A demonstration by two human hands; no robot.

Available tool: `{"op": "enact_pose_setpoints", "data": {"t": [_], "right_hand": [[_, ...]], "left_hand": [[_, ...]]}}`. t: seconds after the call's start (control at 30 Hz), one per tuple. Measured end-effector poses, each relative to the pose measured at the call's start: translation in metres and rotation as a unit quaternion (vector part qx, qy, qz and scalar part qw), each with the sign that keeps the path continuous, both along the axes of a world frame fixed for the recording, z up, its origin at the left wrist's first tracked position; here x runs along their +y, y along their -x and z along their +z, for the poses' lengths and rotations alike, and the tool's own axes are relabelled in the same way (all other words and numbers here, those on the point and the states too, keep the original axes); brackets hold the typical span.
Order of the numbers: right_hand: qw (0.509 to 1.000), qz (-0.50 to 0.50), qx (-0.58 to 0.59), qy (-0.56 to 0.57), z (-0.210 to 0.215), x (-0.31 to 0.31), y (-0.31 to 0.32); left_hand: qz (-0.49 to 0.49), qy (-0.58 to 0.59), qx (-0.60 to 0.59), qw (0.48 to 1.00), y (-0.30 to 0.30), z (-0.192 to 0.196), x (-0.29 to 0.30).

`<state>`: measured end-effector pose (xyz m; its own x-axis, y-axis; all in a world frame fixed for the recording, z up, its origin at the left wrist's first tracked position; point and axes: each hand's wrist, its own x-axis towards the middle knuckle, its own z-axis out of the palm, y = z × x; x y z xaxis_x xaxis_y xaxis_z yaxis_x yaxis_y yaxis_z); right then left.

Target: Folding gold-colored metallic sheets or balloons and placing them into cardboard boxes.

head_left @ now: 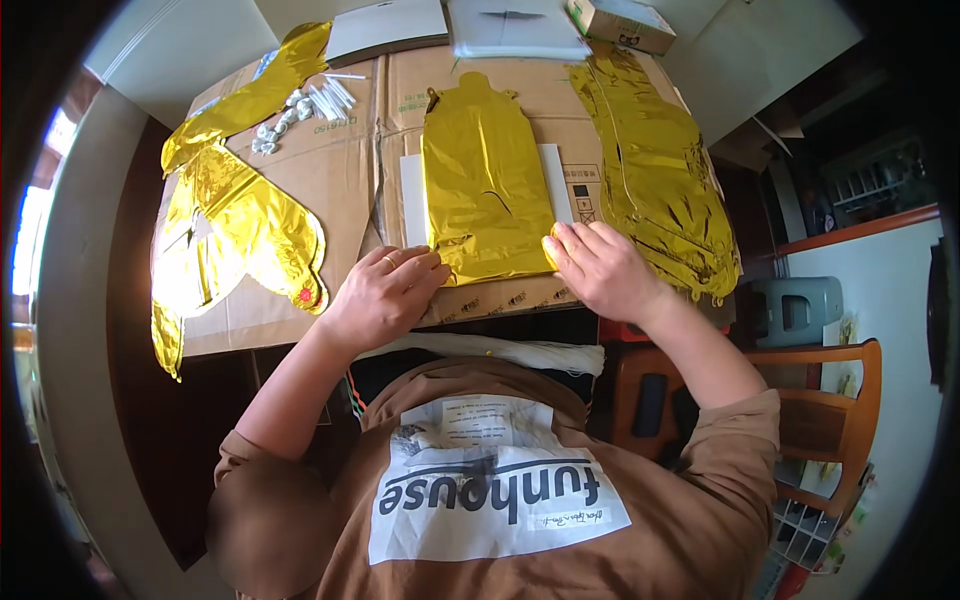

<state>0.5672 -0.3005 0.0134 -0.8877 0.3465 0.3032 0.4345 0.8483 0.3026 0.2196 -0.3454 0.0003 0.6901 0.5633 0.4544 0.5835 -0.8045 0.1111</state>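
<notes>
A flat gold foil balloon (485,180) lies in front of me, its narrow tabbed end pointing away. Beneath it, a white sheet (413,200) shows along both sides. My left hand (385,292) is closed on the balloon's near left corner, fingers bent over the foil. At the near right corner, my right hand (605,265) pinches the edge in the same way. The near part of the foil looks creased between them. More gold foil balloons (265,205) lie loosely on the left, and a layered pile of flat gold foil balloons (660,165) rests on the right.
Cardboard (400,110) covers the table. White straws (332,100) and small whitish coils (285,122) sit at the far left. Along the back are a white flat box (388,28), clear plastic bags (515,38) and a small carton (625,22). A wooden chair (855,400) stands at right.
</notes>
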Motion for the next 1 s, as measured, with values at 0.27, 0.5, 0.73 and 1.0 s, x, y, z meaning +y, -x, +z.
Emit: {"op": "enact_pose_setpoints", "data": {"t": [0.27,0.5,0.73,1.0], "right_hand": [[0.961,-0.195,0.136,0.142,-0.019,-0.086,0.052],[0.948,-0.228,0.163,0.153,-0.052,-0.094,0.065],[0.934,-0.275,0.154,0.171,-0.046,-0.096,0.068],[0.933,-0.273,0.133,0.194,-0.044,-0.098,0.066]], "left_hand": [[0.019,0.031,0.009,0.999,-0.006,0.004,-0.008],[0.002,0.045,-0.014,0.999,-0.005,0.010,-0.005],[-0.004,0.029,-0.068,0.997,-0.012,0.009,-0.009],[-0.006,0.058,-0.036,0.998,-0.010,0.002,-0.012]]}}
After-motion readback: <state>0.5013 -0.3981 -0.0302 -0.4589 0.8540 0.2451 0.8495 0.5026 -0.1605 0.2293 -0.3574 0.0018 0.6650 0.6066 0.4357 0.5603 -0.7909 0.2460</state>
